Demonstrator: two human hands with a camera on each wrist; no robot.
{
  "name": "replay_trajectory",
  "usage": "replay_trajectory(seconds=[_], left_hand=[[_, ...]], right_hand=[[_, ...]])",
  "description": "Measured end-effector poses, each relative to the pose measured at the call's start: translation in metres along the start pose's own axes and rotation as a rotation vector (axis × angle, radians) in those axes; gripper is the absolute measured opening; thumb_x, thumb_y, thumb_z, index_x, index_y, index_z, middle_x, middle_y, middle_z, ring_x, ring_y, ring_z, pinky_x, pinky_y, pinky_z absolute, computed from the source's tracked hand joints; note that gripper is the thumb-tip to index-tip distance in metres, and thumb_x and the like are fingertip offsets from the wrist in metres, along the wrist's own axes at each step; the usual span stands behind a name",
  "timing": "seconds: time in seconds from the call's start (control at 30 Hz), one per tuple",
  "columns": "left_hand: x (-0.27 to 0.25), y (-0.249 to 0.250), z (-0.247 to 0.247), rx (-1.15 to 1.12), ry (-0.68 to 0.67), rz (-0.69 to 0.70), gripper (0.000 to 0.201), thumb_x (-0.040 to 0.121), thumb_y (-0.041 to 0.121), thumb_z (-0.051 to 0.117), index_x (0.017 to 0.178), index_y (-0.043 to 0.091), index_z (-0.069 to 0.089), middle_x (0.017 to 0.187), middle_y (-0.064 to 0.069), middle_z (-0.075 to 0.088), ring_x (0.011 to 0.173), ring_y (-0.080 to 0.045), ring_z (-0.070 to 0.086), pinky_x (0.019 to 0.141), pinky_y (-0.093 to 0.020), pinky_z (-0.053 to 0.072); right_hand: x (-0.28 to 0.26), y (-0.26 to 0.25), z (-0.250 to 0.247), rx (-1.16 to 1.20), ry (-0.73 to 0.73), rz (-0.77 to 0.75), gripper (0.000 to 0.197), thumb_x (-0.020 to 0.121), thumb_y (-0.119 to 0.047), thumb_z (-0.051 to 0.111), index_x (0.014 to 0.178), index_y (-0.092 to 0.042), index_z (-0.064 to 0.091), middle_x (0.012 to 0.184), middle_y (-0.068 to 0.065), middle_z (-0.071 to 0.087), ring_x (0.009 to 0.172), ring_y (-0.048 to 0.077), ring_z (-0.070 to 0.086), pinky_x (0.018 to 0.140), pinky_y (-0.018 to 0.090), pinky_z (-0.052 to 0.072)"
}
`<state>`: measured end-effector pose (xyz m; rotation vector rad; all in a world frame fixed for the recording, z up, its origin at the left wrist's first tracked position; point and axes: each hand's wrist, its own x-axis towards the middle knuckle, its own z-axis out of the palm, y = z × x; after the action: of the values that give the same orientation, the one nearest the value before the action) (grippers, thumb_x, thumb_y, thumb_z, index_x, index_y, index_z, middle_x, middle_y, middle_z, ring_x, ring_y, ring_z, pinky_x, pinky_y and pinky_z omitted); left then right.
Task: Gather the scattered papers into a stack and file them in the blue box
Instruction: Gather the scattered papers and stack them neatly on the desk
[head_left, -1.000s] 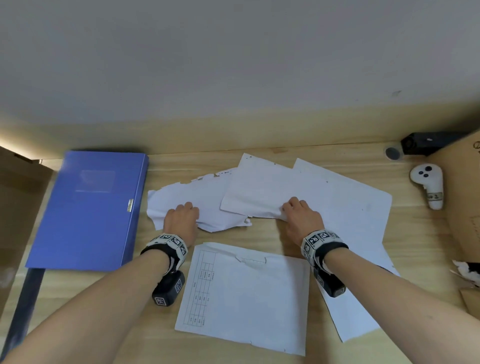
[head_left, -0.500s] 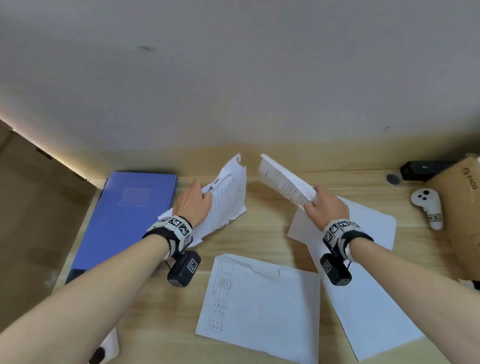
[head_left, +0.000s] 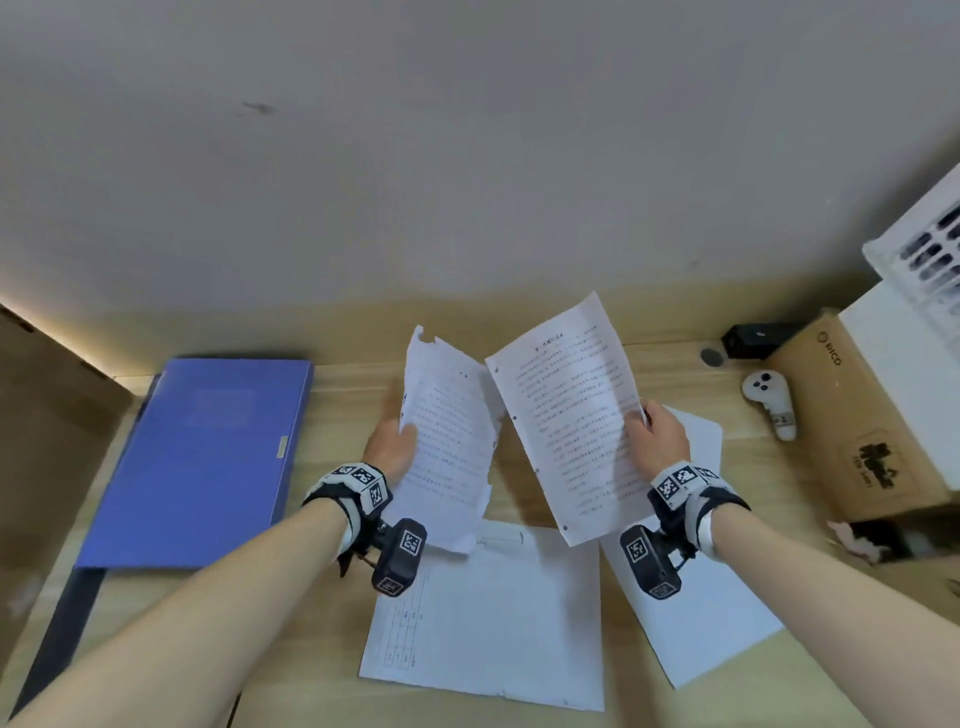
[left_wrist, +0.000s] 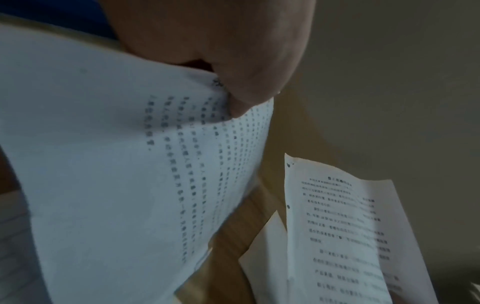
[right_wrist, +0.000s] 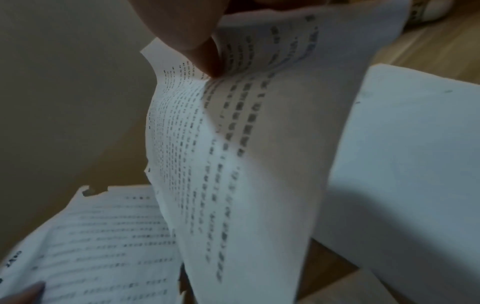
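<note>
My left hand (head_left: 390, 446) pinches a torn-edged printed sheet (head_left: 448, 452) by its left edge and holds it up above the desk; the thumb shows close up in the left wrist view (left_wrist: 249, 96) on that sheet (left_wrist: 130, 164). My right hand (head_left: 655, 437) pinches a second printed sheet (head_left: 571, 415) by its right edge, text facing me; its thumb (right_wrist: 200, 51) presses the paper (right_wrist: 233, 164). Two more sheets lie flat: a form (head_left: 498, 618) in front and a blank sheet (head_left: 701, 613) at right. The closed blue box (head_left: 202, 457) lies at left.
A wooden desk (head_left: 519, 322) runs to a grey wall. At the right stand a cardboard box (head_left: 857, 415), a white controller (head_left: 769, 400) and a small black device (head_left: 756, 339). A brown board (head_left: 47, 415) borders the left side.
Both hands have lifted their sheets from the desk and turned them upright, printed sides toward me, closer together. The head view has shifted and tilted up slightly.
</note>
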<state>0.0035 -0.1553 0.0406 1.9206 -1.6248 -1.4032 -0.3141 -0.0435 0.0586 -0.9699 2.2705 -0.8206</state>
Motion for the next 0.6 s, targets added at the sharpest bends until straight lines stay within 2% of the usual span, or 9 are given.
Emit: replay_trajectory(seconds=[0.07,0.17,0.23,0.3,0.37,0.47,0.53,0.6], left_hand=[[-0.002,-0.011,0.009,0.018,-0.03,-0.013,0.036,0.099,0.014,0.035,0.116,0.001,0.063,0.086,-0.008,0.063,0.076,-0.026,0.058,0.069,-0.03,0.044],[-0.003,-0.027,0.015,0.008,-0.072,-0.01,0.05,0.096,0.008,0.034,0.144,0.022,0.043,0.121,-0.002,0.064,0.091,-0.025,0.063,0.07,-0.03,0.051],[-0.002,-0.037,0.017,0.002,-0.068,-0.007,0.064,0.092,0.004,0.036,0.149,0.031,0.03,0.122,0.0,0.063,0.094,-0.027,0.064,0.07,-0.032,0.054],[0.0,-0.044,0.021,-0.006,-0.08,-0.028,0.066,0.088,0.001,0.037,0.147,0.029,0.034,0.123,-0.003,0.064,0.098,-0.028,0.064,0.076,-0.034,0.053],[0.005,-0.054,0.026,-0.03,-0.097,-0.088,0.059,0.086,0.002,0.04,0.141,0.022,0.045,0.125,-0.004,0.064,0.102,-0.028,0.062,0.083,-0.034,0.052],[0.012,-0.066,0.032,-0.192,-0.112,-0.201,0.037,0.087,0.014,0.048,0.122,0.013,0.06,0.121,-0.009,0.067,0.104,-0.031,0.064,0.095,-0.043,0.052],[0.011,-0.067,0.034,-0.318,-0.107,-0.222,0.02,0.094,0.019,0.052,0.109,0.014,0.063,0.116,-0.01,0.069,0.106,-0.031,0.065,0.099,-0.046,0.05],[0.01,-0.067,0.036,-0.394,-0.109,-0.21,0.018,0.096,0.023,0.055,0.111,0.015,0.064,0.113,-0.007,0.068,0.106,-0.029,0.066,0.1,-0.043,0.05]], right_hand=[[-0.005,0.009,0.005,0.019,-0.002,0.021,0.021,0.099,-0.026,0.04,0.09,-0.016,0.057,0.08,0.004,0.061,0.073,0.025,0.056,0.064,0.034,0.041],[-0.013,0.02,0.02,0.031,-0.031,0.046,0.016,0.097,-0.019,0.042,0.088,-0.009,0.052,0.078,0.007,0.058,0.069,0.024,0.051,0.061,0.032,0.039],[-0.017,0.026,0.035,0.029,-0.089,0.066,0.014,0.094,-0.018,0.043,0.088,-0.008,0.049,0.081,0.006,0.058,0.072,0.026,0.054,0.065,0.035,0.045],[-0.021,0.029,0.053,0.001,-0.164,0.096,0.016,0.093,-0.021,0.047,0.096,-0.008,0.055,0.092,0.008,0.064,0.082,0.03,0.062,0.076,0.042,0.054],[-0.022,0.028,0.074,-0.04,-0.224,0.136,0.022,0.091,-0.023,0.051,0.102,-0.006,0.061,0.099,0.011,0.067,0.09,0.033,0.065,0.082,0.045,0.055],[-0.022,0.021,0.105,-0.029,-0.31,0.183,0.025,0.089,-0.023,0.054,0.104,-0.005,0.063,0.103,0.014,0.069,0.092,0.034,0.065,0.08,0.043,0.056],[-0.022,0.015,0.125,-0.032,-0.351,0.186,0.025,0.088,-0.023,0.055,0.104,-0.005,0.064,0.103,0.014,0.069,0.092,0.034,0.066,0.08,0.042,0.056],[-0.023,0.009,0.142,-0.042,-0.377,0.181,0.025,0.087,-0.022,0.055,0.104,-0.006,0.065,0.102,0.014,0.07,0.092,0.035,0.067,0.078,0.042,0.056]])
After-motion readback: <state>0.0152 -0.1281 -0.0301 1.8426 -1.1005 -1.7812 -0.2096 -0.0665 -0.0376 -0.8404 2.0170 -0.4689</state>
